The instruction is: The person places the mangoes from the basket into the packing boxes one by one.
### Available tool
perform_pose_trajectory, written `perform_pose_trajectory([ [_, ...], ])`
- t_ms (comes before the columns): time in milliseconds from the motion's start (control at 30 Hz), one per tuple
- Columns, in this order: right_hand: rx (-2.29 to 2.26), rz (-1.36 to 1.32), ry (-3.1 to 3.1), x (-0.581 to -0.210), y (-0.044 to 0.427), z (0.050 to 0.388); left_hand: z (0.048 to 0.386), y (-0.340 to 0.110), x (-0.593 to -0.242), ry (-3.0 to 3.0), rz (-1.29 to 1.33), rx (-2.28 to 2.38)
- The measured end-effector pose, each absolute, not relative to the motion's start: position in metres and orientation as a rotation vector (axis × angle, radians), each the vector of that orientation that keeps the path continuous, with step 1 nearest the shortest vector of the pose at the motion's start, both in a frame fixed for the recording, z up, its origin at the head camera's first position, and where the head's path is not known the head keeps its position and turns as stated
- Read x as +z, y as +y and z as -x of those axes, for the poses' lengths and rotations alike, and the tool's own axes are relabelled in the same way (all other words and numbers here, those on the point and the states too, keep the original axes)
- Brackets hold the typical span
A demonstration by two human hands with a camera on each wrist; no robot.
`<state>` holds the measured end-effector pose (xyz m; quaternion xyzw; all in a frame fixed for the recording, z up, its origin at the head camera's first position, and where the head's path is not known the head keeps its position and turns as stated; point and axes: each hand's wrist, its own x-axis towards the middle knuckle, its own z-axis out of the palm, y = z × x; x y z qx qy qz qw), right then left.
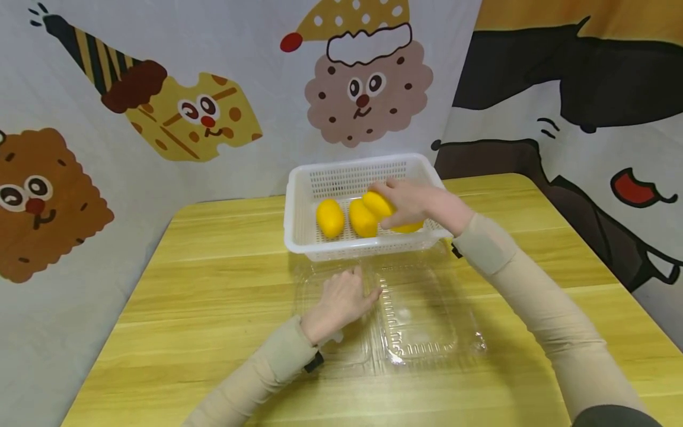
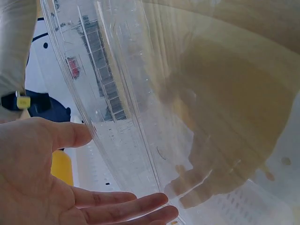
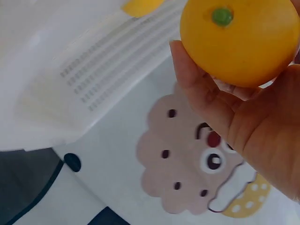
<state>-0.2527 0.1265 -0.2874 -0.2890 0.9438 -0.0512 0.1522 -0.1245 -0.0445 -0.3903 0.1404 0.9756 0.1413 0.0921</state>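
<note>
My right hand (image 1: 415, 203) holds a yellow mango (image 3: 239, 42) above the white basket, its fingers curled round the fruit. In the right wrist view a green stem nub shows on that mango. Still in the basket (image 1: 296, 204) are a mango on the left (image 1: 329, 218), one in the middle (image 1: 364, 219) and one partly hidden under my right hand (image 1: 409, 228). My left hand (image 1: 340, 299) rests on the clear plastic clamshell box (image 1: 421, 314), which lies unfolded before the basket. In the left wrist view its thumb and fingers are extended along the clear plastic.
The wooden table (image 1: 213, 284) carries the basket near its back edge. Behind it hangs a cloth backdrop (image 1: 277, 107) with cartoon figures. The clamshell's raised rims stand between me and the basket.
</note>
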Motion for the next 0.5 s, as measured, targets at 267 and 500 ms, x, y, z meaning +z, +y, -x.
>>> perform_pose_trajectory([
  [267, -0.296, 0.912, 2.679, -0.296, 0.135, 0.203, 0.125, -0.044, -0.39, 2.911, -0.401, 0.413],
  [500, -0.304, 0.865, 2.614, -0.312, 0.141, 0.175, 0.125, -0.045, -0.39, 2.925, -0.402, 0.406],
])
